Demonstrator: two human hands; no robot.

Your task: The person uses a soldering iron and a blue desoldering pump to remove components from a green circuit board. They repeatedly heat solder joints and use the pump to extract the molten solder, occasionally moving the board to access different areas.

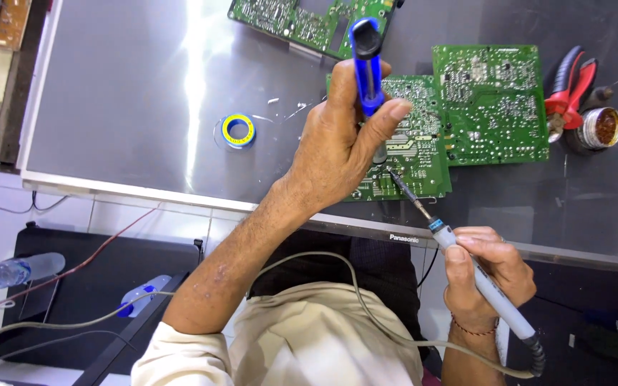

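Blue desoldering pump [367, 66] gripped in left hand [341, 146]; right hand [484, 275] pinches soldering iron [466, 264].

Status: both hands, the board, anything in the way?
Left hand grips blue pump upright over board. Right hand holds iron, tip on board. Second board alongside; nothing blocking.

Large grey flat screen panel [123, 107] lying face-up as worktop, pale frame

top circuit board [309, 21]: cut by edge | desoldering pump [368, 64] tip: hidden behind left hand [341, 146]
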